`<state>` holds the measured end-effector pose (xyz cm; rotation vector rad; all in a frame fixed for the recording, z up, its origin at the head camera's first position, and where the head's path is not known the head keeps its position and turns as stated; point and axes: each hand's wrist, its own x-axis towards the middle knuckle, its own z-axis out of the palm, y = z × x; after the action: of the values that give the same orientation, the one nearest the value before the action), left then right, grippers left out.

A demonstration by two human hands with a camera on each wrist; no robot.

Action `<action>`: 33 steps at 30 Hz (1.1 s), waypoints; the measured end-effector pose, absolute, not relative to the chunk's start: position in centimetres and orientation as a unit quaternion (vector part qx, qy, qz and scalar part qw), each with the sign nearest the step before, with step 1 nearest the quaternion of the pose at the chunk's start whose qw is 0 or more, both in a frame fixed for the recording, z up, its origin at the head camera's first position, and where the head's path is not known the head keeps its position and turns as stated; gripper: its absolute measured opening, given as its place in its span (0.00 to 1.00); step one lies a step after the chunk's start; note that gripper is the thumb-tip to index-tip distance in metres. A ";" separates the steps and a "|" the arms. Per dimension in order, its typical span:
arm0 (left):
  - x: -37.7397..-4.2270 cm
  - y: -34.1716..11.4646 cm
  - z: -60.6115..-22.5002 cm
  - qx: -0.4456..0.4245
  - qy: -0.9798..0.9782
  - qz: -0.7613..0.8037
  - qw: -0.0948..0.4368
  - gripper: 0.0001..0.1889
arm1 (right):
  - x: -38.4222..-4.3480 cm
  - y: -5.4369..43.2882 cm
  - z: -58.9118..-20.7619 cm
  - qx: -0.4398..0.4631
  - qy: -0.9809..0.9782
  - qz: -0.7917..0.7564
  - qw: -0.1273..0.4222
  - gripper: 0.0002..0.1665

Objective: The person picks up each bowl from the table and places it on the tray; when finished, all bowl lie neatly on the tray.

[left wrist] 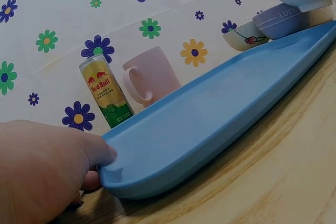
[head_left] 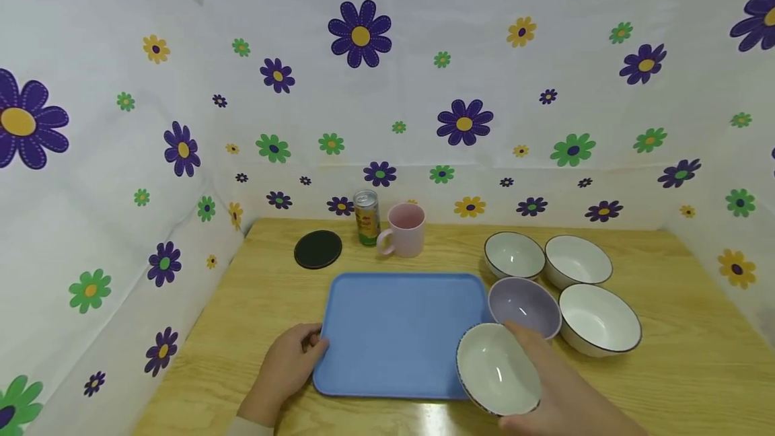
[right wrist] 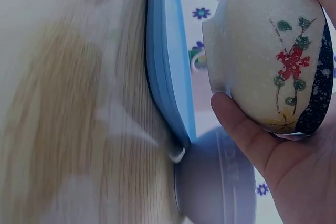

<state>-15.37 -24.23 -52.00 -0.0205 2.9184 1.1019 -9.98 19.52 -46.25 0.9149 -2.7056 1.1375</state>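
My right hand (head_left: 554,382) grips a small cream bowl (head_left: 498,370) by its right side, above the front right corner of the blue tray (head_left: 399,335). In the right wrist view, red flowers and green leaves decorate the bowl's outside below a dark speckled rim band, and my thumb lies along its wall near the foot. My left hand (head_left: 290,363) pinches the tray's left edge, thumb over the rim in the left wrist view and fingers curled at the side. Close behind the held bowl, a lavender bowl (head_left: 525,305) stands against the tray's right edge.
Behind the lavender bowl stand three white bowls with dark rims: one at the back (head_left: 514,254), one at back right (head_left: 578,260), one at right (head_left: 599,318). A pink mug (head_left: 407,231), a Red Bull can (head_left: 366,221) and a black coaster (head_left: 317,249) lie beyond the tray.
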 end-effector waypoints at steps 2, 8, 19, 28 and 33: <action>-15.4 -24.2 -51.9 -0.007 0.936 0.352 0.007 0.18 | -10.3 18.8 -46.3 0.300 -0.883 0.359 0.044 0.72; -15.5 -24.1 -52.1 -0.008 0.937 0.350 0.003 0.16 | -11.0 16.8 -46.4 0.272 -0.902 0.329 0.060 0.73; -15.6 -24.3 -52.2 -0.011 0.940 0.341 0.006 0.16 | -14.0 14.1 -46.7 0.296 -0.888 0.343 0.080 0.74; -15.6 -24.6 -51.9 0.001 0.939 0.345 0.003 0.16 | -16.0 11.8 -45.8 0.274 -0.885 0.373 0.049 0.73; -15.6 -24.6 -52.2 0.003 0.936 0.351 -0.004 0.16 | -17.3 10.2 -45.4 0.255 -0.889 0.379 0.022 0.74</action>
<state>-15.59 -24.55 -52.17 0.0083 2.9497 1.1062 -17.25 10.21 -45.44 0.7910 -2.7551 1.1752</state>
